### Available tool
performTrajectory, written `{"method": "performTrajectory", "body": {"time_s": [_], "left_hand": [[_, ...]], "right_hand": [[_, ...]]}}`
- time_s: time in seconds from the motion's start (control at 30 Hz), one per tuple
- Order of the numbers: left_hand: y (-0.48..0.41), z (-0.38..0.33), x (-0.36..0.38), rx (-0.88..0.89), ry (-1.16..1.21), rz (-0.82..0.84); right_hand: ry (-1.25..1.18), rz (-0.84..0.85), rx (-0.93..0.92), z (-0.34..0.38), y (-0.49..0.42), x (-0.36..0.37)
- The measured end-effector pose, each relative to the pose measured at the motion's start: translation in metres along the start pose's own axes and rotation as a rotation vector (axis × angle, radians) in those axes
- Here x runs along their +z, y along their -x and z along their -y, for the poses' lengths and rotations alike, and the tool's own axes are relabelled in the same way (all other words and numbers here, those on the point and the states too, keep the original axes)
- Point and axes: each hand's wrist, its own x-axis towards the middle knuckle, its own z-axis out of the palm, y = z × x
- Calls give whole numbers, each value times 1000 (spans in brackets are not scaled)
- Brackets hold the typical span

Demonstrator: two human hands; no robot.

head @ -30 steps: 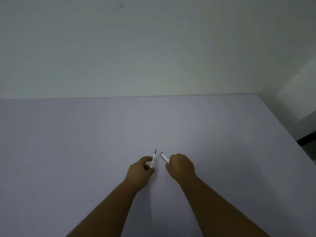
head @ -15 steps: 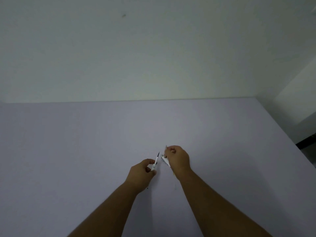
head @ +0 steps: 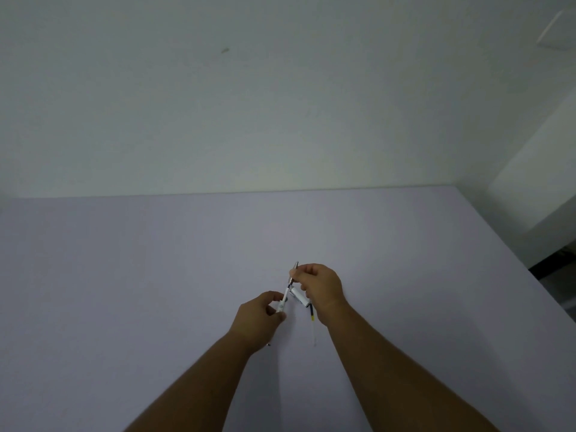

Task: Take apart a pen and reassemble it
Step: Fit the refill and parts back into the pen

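Over a pale lilac table [head: 156, 291], the left hand [head: 260, 319] pinches the white pen barrel [head: 283, 304] between thumb and fingers, tilted up toward the right. The right hand [head: 319, 289] pinches a slim grey metal tip piece [head: 293, 271] at the barrel's upper end, with a short white cap [head: 298, 297] tucked beneath. A thin refill [head: 312, 319] hangs below that hand.

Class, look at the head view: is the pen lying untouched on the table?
No. The left hand and right hand both hold pen parts above the table.
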Motion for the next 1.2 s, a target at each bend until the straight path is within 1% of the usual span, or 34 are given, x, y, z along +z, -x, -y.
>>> {"method": "performTrajectory", "body": {"time_s": [0.27, 0.4, 0.6, 0.7, 0.83, 0.87, 1.0, 1.03, 1.13, 1.17, 1.2], "left_hand": [[7, -10, -3, -26, 23, -45], [11, -14, -5, -17, 8, -65], [16, -23, -8, 12, -22, -94], [16, -29, -10, 37, -18, -112], [15, -37, -12, 56, -23, -143], [15, -37, -13, 56, -24, -145], [17, -38, -11, 64, -32, -135], [17, -38, -11, 66, -11, -132], [17, -39, -12, 62, 32, -120], [17, -40, -12, 62, 24, -119], [17, -40, -12, 63, 16, -116]], "right_hand": [[52, 149, 3, -2, 14, 2], [61, 209, -13, 2, 18, -2], [114, 284, 17, 9, 18, -9], [96, 288, 53, 15, 17, -11], [-25, 296, 59, 21, 16, -9], [-16, 290, 50, 23, 17, -9], [185, 206, 21, 23, 16, -7], [183, 208, 21, 23, 17, -7], [3, 258, 58, 22, 19, -12], [-18, 266, 48, 21, 19, -14], [11, 262, 31, 21, 18, -15]]}}
